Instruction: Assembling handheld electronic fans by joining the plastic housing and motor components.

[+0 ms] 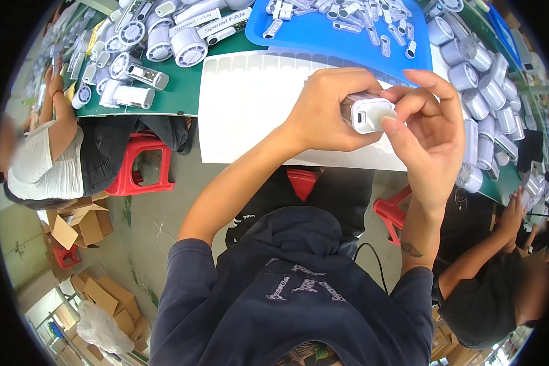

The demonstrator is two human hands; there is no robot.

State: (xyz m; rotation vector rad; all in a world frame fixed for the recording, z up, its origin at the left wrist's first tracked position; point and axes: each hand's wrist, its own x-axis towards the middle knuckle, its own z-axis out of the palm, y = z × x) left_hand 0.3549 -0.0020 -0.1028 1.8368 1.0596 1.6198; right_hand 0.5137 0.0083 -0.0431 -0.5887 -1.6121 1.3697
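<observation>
My left hand is wrapped around a small white handheld fan body, its end with a charging port facing me. My right hand touches that same end, thumb pressed on a white piece at the tip and fingers curled above it. Both hands hover over a white sheet lying on the green table. Behind them is a blue tray holding several small white parts.
Several white fan bodies are piled at the right, more fans and boxes at the back left. Red stools stand under the table. A person sits at the left, another at the right. Cardboard boxes lie on the floor.
</observation>
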